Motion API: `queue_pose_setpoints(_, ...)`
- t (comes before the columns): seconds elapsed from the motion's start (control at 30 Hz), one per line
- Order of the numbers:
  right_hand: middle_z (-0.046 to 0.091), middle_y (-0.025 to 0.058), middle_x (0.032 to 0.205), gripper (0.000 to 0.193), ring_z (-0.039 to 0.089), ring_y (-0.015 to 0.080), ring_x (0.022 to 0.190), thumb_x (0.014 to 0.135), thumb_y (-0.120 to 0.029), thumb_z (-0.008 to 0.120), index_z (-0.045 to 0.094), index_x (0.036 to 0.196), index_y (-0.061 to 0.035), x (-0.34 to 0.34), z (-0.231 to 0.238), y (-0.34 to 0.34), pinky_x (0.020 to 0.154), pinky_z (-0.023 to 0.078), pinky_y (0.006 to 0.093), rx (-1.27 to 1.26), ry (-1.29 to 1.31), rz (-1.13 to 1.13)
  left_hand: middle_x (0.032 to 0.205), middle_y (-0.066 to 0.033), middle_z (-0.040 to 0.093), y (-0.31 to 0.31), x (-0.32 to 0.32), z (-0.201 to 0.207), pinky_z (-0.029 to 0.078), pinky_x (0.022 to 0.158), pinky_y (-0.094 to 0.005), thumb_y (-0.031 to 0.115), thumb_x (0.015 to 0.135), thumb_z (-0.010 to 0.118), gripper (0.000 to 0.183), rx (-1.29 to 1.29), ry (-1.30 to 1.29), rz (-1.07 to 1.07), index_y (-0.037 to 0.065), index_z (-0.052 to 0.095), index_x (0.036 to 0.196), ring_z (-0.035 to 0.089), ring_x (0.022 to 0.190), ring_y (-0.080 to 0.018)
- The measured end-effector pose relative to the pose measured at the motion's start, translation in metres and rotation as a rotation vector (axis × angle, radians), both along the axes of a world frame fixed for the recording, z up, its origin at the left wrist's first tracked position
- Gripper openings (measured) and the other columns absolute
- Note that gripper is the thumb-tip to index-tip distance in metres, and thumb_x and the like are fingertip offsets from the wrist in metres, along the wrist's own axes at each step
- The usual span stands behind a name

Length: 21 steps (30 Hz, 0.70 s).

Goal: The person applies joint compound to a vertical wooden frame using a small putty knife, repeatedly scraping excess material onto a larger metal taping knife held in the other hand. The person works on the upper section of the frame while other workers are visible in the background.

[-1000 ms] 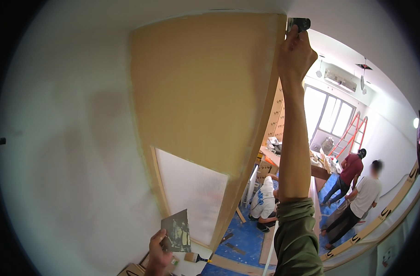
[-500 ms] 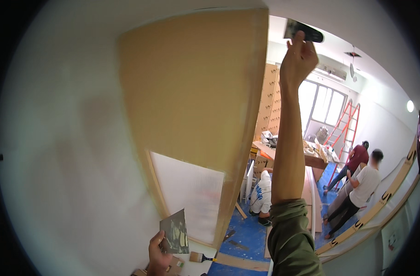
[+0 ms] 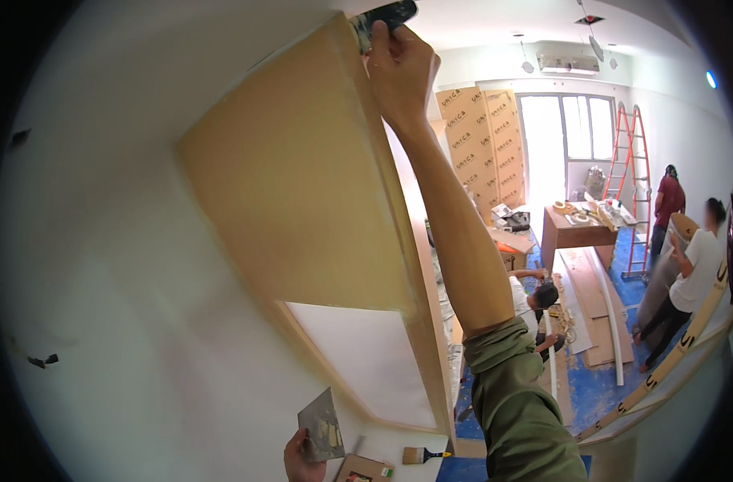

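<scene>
High up, my right hand [image 3: 404,71] grips the dark handle of a putty knife [image 3: 394,14]. Its blade is at the top corner of the tan panel [image 3: 294,185], close to the ceiling; my hand partly covers the blade, so contact is hard to make out. Low down, my left hand [image 3: 300,461] holds a flat metal scraper blade [image 3: 321,427] with pale filler smeared on its face. Near it, a paintbrush [image 3: 415,455] and a small brown box [image 3: 365,468] lie on a white surface. A white inset panel [image 3: 366,357] sits below the tan area.
A pale wall [image 3: 117,305] runs along my left. To the right, a person crouches [image 3: 535,301] by long boards [image 3: 595,313] on blue floor sheeting. Two people stand near a red ladder [image 3: 641,185]. A wooden table [image 3: 579,229] carries tools and tape rolls.
My view has turned right and shows more of the room. My right hand with the putty knife now meets the panel's top corner; before, it was right of the edge. Both hands keep their tools.
</scene>
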State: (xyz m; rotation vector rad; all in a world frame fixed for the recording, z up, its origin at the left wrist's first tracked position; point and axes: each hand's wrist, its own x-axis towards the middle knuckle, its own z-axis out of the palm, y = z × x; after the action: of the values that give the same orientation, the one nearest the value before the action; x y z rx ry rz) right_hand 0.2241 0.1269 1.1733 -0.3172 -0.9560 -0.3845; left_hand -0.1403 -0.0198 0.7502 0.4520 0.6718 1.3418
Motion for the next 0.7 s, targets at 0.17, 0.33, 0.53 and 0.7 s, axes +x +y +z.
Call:
queue_pose_setpoints(0.17,0.062,0.0142,0.06,0.032,0.057,0.0173,0.052,0.092,-0.019,0.055,0.059,0.074,0.0079,0.003,-0.001,-0.003,0.056,0.046,0.0315,0.09,0.077,0.137,0.111,-0.0147,0.062,-0.002,0.002,0.001,0.051,0.09,-0.0424,0.015,0.089,0.053,0.033,0.043,-0.035,-0.024,-0.004,0.053,0.115,0.061,0.103,-0.0282)
queue_pose_setpoints(0.33,0.066,0.0109,0.077,0.032,0.063,0.0116,0.066,0.095,-0.02,0.054,0.063,0.089,0.0099,0.012,-0.018,-0.001,0.066,0.058,0.0284,-0.013,0.058,0.33,0.111,-0.0148,0.062,-0.01,0.01,0.007,0.051,0.091,-0.0429,0.014,0.09,0.053,0.032,0.018,0.004,0.045,-0.005,0.053,0.115,0.061,0.103,-0.0284)
queue_pose_setpoints(0.53,0.061,0.0147,0.06,0.03,0.057,0.0193,0.05,0.095,-0.019,0.051,0.058,0.081,0.007,-0.004,-0.021,-0.003,0.058,0.049,0.0336,0.011,-0.017,0.086,0.108,-0.0138,0.063,-0.01,0.015,0.003,0.051,0.089,-0.0409,0.015,0.091,0.051,0.03,0.0,0.034,0.041,-0.004,0.054,0.114,0.062,0.1,-0.0269)
queue_pose_setpoints(0.7,0.058,0.0172,0.057,0.027,0.057,0.0244,0.049,0.095,-0.016,0.051,0.058,0.079,0.0056,-0.01,-0.022,-0.006,0.056,0.047,0.0353,-0.064,-0.07,-0.094,0.104,-0.012,0.064,-0.011,0.019,0.0,0.052,0.087,-0.0399,0.016,0.092,0.051,0.027,-0.026,0.03,0.069,-0.003,0.056,0.111,0.063,0.098,-0.0259)
